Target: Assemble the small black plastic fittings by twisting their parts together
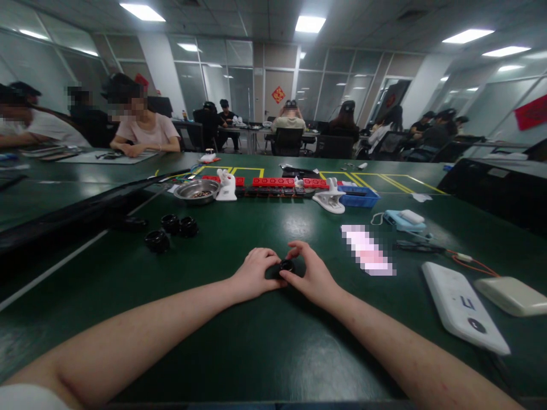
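Near the middle of the green table, a small black ring-shaped part point(286, 266) sits between my two hands, its round opening facing up. My left hand point(255, 270) is closed against its left side, thumb and fingers touching it. From the right, my right hand point(314, 270) curves round the same part, thumb at its near edge and index finger arched above. The fingertips partly cover it, so its full shape is hidden. To the left stand several similar black round parts point(157, 241), grouped together on the table.
A metal bowl point(197, 192) with small pieces, two white stands point(226, 185), red power strips point(273, 182) and a blue tray point(361, 196) line the far side. At right lie a blurred phone point(368, 250), a white device point(464, 307) and cables. People sit at tables beyond.
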The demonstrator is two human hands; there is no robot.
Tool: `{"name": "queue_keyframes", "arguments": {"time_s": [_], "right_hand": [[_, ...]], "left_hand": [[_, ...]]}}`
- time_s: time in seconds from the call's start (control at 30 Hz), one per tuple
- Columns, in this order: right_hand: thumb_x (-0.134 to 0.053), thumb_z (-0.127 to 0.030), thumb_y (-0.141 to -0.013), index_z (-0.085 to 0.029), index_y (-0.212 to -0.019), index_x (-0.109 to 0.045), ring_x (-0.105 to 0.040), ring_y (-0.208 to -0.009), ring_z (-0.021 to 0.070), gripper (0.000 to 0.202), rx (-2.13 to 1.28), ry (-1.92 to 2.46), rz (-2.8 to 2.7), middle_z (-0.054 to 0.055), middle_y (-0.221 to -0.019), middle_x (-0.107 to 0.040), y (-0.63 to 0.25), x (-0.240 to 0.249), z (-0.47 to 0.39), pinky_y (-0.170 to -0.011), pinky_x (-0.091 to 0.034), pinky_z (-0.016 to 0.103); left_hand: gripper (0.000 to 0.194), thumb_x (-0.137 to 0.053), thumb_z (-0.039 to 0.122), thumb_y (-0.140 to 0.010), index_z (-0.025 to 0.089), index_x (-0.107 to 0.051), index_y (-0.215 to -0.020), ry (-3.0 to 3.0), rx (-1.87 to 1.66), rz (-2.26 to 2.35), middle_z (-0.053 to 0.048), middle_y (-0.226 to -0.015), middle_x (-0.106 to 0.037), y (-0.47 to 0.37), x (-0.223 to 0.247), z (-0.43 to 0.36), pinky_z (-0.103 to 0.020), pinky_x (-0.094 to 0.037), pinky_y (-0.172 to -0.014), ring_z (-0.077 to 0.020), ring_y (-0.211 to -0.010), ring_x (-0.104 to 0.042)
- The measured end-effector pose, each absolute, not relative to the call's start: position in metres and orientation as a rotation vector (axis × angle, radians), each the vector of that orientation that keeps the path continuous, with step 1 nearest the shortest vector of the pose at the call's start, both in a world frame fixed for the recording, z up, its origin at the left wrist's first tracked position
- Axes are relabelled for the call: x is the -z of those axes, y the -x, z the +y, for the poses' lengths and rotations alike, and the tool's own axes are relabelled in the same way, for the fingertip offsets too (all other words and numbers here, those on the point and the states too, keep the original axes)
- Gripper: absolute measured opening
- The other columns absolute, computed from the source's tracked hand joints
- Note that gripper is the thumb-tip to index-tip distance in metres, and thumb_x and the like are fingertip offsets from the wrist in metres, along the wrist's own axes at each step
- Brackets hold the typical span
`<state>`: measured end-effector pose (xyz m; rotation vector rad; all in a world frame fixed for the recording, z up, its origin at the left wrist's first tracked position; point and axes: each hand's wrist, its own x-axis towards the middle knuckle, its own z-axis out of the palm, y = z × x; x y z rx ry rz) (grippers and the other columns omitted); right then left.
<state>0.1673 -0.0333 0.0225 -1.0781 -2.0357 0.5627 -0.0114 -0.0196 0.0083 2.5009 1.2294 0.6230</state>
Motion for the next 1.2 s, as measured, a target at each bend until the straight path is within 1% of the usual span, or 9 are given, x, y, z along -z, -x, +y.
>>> {"name": "queue_keyframes", "arguments": {"time_s": [0.1,0.2,0.37,0.5,0.63,0.73,0.97,1.07,1.2], "right_hand": [[-0.052,-0.010,-0.067,-0.023,-0.123,-0.027,-0.048,-0.107,0.0227,0.062,-0.714,0.920,-2.130,0.007,-0.110,-0.054,-0.1706,-0.0271,-0.0352,-0.093,-0.035,0.044],[-0.055,-0.014,-0.066,-0.022,-0.127,-0.025,-0.042,-0.114,0.0250,0.068,-0.681,0.950,-2.145,0.011,-0.123,-0.045,-0.1710,-0.0282,-0.0375,-0.095,-0.032,0.046],[-0.064,-0.028,-0.066,-0.018,-0.119,-0.034,-0.049,-0.102,0.0254,0.062,-0.472,1.118,-2.015,0.011,-0.108,-0.051,-0.1664,-0.0219,-0.0359,-0.089,-0.038,0.044],[-0.063,-0.026,-0.067,-0.020,-0.110,-0.041,-0.054,-0.091,0.0230,0.048,-0.478,1.126,-1.977,0.006,-0.091,-0.057,-0.1657,-0.0215,-0.0344,-0.085,-0.041,0.042],[-0.049,-0.009,-0.067,-0.022,-0.118,-0.033,-0.050,-0.105,0.0218,0.055,-0.659,0.934,-2.070,0.007,-0.107,-0.056,-0.1688,-0.0253,-0.0365,-0.092,-0.036,0.043],[-0.050,-0.009,-0.065,-0.021,-0.123,-0.029,-0.045,-0.111,0.0226,0.063,-0.642,0.905,-2.104,0.009,-0.118,-0.049,-0.1700,-0.0256,-0.0379,-0.095,-0.033,0.043],[-0.066,-0.028,-0.063,-0.018,-0.107,-0.042,-0.052,-0.087,0.0240,0.051,-0.377,1.113,-2.034,0.007,-0.092,-0.053,-0.1633,-0.0220,-0.0369,-0.078,-0.044,0.042],[-0.058,-0.018,-0.067,-0.020,-0.108,-0.040,-0.052,-0.089,0.0226,0.045,-0.374,1.049,-2.068,0.005,-0.091,-0.055,-0.1631,-0.0232,-0.0379,-0.083,-0.042,0.042],[-0.048,-0.008,-0.064,-0.021,-0.116,-0.033,-0.048,-0.102,0.0218,0.056,-0.482,0.907,-2.085,0.007,-0.107,-0.052,-0.1664,-0.0251,-0.0402,-0.091,-0.037,0.042]], "left_hand": [[0.038,-0.061,0.048,-0.069,0.020,-0.058,-0.094,-2.499,-0.603,1.216,-0.006,-0.101,-0.052,0.0118,-0.0093,-0.0198,-0.040,-0.037,-0.086,-0.0243,-0.097,-0.045],[0.037,-0.062,0.047,-0.068,0.019,-0.058,-0.093,-2.500,-0.602,1.217,-0.006,-0.102,-0.052,0.0124,-0.0085,-0.0193,-0.040,-0.036,-0.087,-0.0245,-0.098,-0.044],[0.037,-0.063,0.045,-0.068,0.019,-0.058,-0.094,-2.504,-0.609,1.219,-0.006,-0.102,-0.052,0.0124,-0.0073,-0.0189,-0.039,-0.036,-0.087,-0.0239,-0.097,-0.045],[0.037,-0.063,0.045,-0.068,0.019,-0.058,-0.094,-2.507,-0.616,1.221,-0.006,-0.100,-0.053,0.0118,-0.0072,-0.0189,-0.039,-0.037,-0.086,-0.0237,-0.096,-0.045],[0.038,-0.062,0.046,-0.068,0.019,-0.057,-0.094,-2.508,-0.618,1.223,-0.005,-0.100,-0.052,0.0122,-0.0063,-0.0181,-0.039,-0.036,-0.086,-0.0238,-0.097,-0.045],[0.039,-0.062,0.048,-0.068,0.019,-0.057,-0.093,-2.522,-0.622,1.212,-0.006,-0.101,-0.052,0.0128,-0.0056,-0.0178,-0.040,-0.036,-0.087,-0.0240,-0.098,-0.044],[0.036,-0.062,0.044,-0.068,0.019,-0.058,-0.093,-2.519,-0.609,1.212,-0.005,-0.101,-0.052,0.0129,-0.0050,-0.0174,-0.039,-0.037,-0.086,-0.0236,-0.096,-0.045],[0.035,-0.062,0.044,-0.069,0.019,-0.057,-0.093,-2.500,-0.619,1.222,-0.006,-0.100,-0.052,0.0121,-0.0065,-0.0182,-0.039,-0.037,-0.086,-0.0235,-0.097,-0.045],[0.039,-0.062,0.046,-0.068,0.018,-0.057,-0.094,-2.496,-0.622,1.225,-0.006,-0.100,-0.053,0.0118,-0.0079,-0.0190,-0.040,-0.036,-0.087,-0.0241,-0.098,-0.045]]}}
